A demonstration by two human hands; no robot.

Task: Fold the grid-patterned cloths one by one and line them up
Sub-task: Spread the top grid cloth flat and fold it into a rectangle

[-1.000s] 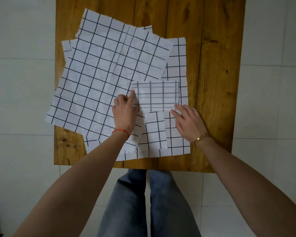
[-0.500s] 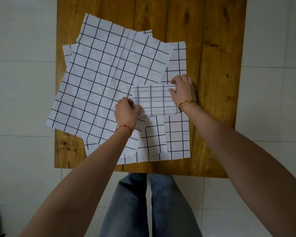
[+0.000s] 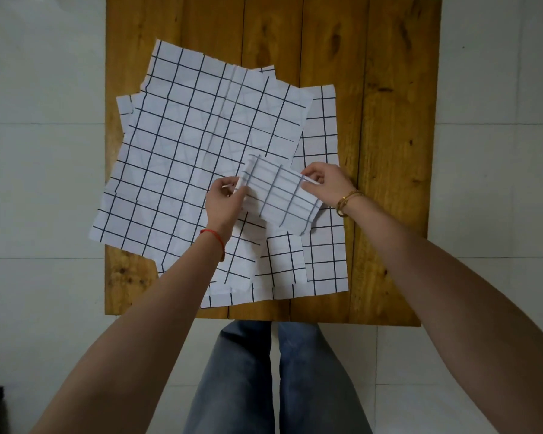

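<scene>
A small folded grid-patterned cloth (image 3: 279,195) is lifted and tilted above the pile, its grey lines showing through. My left hand (image 3: 224,202) pinches its left edge. My right hand (image 3: 326,183) pinches its upper right corner. Beneath it lies a large unfolded white cloth with black grid lines (image 3: 201,145), spread at an angle. More unfolded grid cloths (image 3: 323,255) stick out from under it at the right and the near side.
The cloths lie on a wooden plank table (image 3: 389,120), whose right-hand planks are bare. The near table edge (image 3: 326,321) is just in front of my legs. White tiled floor (image 3: 44,183) surrounds the table.
The folded cloth lay flat on the pile earlier. Both hands have since taken hold of its ends and lifted and turned it clockwise.
</scene>
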